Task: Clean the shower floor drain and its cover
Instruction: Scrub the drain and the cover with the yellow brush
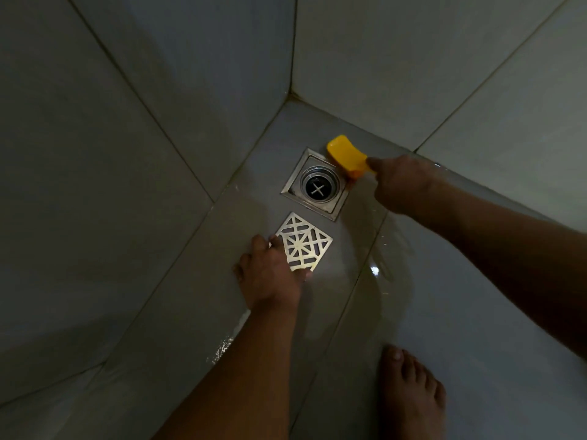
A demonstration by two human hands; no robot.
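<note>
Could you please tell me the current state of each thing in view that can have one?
drain: open, cover off.
drain cover: lying flat on the floor beside the drain.
yellow brush: held at the drain's far corner.
left hand: touching the cover's edge.
right hand: gripping the brush.
floor: wet.

1. The scene is dim and grey, darkest toward 7 and 4 o'clock.
2. A small glare spot shines on the wet floor [375,270] near centre.
3. Tile lines bow at the edges; detail stays soft throughout.
</note>
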